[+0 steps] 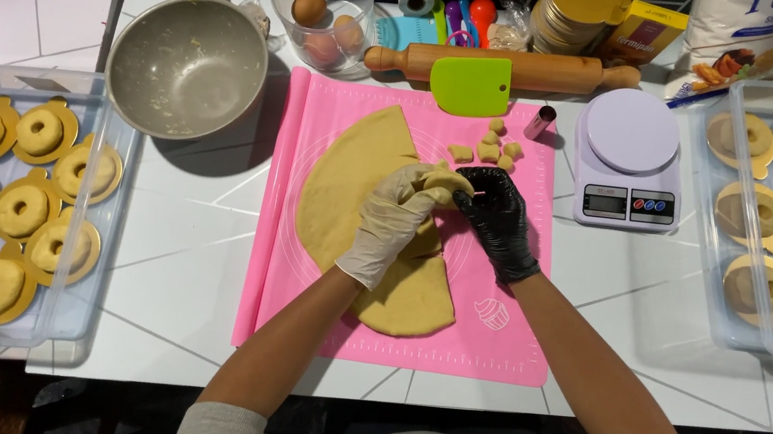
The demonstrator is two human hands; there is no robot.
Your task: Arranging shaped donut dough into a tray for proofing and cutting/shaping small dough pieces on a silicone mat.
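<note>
A flat sheet of rolled yellow dough (351,194) lies on a pink silicone mat (498,344). My left hand (391,222), in a white glove, holds a round piece of dough (448,181) just above the sheet's right edge. My right hand (499,214), in a black glove, pinches the same piece from the right, and a small reddish tip shows at its fingers. Several small dough scraps (487,148) lie on the mat just beyond the hands.
A steel bowl (187,67) stands at the back left, with a rolling pin (517,68), green scraper (470,85) and kitchen scale (629,156) behind. Clear trays of dough rings on gold discs sit left (69,327) and right (706,231). A small metal cutter (540,121) rests on the mat.
</note>
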